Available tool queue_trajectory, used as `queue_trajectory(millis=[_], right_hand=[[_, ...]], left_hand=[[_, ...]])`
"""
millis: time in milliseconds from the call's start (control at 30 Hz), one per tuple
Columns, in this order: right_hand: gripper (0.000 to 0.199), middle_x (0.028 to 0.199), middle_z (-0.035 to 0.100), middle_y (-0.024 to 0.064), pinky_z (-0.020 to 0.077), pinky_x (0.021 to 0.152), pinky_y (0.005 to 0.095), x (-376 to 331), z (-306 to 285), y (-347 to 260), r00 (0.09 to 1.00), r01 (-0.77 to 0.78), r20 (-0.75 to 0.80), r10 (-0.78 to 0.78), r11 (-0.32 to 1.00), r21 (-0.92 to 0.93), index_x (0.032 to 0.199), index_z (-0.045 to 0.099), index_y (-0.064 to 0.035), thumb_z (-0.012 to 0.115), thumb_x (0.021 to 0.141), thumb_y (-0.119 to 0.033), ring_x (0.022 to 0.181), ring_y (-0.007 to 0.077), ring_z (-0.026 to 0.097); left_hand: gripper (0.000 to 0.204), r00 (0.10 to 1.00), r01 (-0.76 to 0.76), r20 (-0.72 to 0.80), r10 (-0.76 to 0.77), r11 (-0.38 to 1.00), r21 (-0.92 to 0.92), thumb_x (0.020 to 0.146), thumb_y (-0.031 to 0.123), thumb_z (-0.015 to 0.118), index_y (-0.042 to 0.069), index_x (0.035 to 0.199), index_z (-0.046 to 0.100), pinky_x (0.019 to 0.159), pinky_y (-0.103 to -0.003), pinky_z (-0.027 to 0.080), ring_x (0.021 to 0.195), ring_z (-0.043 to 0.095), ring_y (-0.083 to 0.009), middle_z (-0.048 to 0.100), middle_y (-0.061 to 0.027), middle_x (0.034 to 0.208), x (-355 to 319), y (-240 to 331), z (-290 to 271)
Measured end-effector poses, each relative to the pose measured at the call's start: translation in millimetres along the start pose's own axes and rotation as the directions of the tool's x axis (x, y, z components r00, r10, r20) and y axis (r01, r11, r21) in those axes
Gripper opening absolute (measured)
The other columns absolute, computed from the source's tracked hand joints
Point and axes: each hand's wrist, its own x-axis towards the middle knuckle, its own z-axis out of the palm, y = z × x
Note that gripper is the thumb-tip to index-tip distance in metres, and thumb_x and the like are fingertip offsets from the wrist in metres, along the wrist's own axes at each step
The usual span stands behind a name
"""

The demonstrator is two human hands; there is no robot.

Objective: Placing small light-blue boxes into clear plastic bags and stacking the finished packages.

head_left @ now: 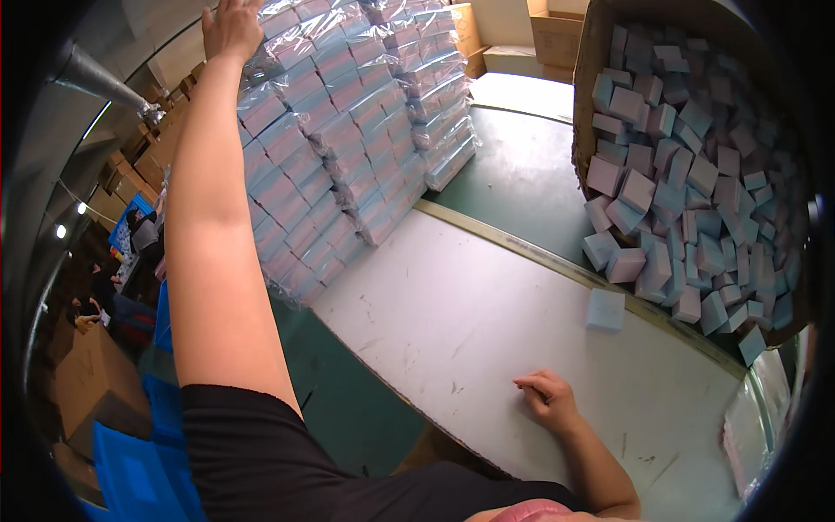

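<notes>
My left arm stretches far up to the tall stack of plastic-wrapped packs of small pink and light-blue boxes (335, 130). At its upper left edge is my left hand (233, 33), fingers extended and partly cut off by the picture's rim; contact with the wrap is unclear. My right hand (548, 398) rests loosely curled on the white tabletop (470, 296), with nothing visible in it. Beyond that hand, a single light-blue box (605, 311) lies on the table by the raised edge strip.
A big cardboard carton (584, 104) lies tipped at the right, many loose pink and blue boxes spilling toward the table. Clear plastic bags (750, 426) lie at the right edge. Blue crates (139, 474) and a brown carton (97, 383) stand left. Other people (104, 283) are farther back.
</notes>
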Motion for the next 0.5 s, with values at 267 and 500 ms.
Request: queue_trajectory(millis=[267,500], right_hand=[[0.020,0.090,0.070,0.0063,0.0487,0.064,0.0265,-0.3,-0.7,0.5,0.998,-0.047,-0.033,0.049,0.997,0.062,0.102,0.076,-0.0084,0.065,0.089,0.002,0.071,0.0162,0.063],[0.021,0.090,0.070,0.0062,0.0497,0.067,0.0261,0.9,-5.2,-2.2,0.995,-0.096,0.003,0.096,0.994,0.060,0.103,0.076,-0.0078,0.063,0.091,0.003,0.077,0.0152,0.065]], left_hand=[[0.069,0.969,0.012,0.246,-0.024,0.999,0.051,0.088,0.046,0.069,0.020,0.149,0.050,0.126,-0.055,0.007,0.156,0.004,-0.0333,0.017,-0.0137,0.168,-42.6,31.6,-19.7],[0.054,0.953,-0.274,0.202,0.226,0.928,0.254,0.093,0.064,0.054,0.045,0.143,0.052,0.123,-0.058,0.015,0.154,0.017,-0.0183,0.029,0.0064,0.164,-67.4,51.6,20.9]])
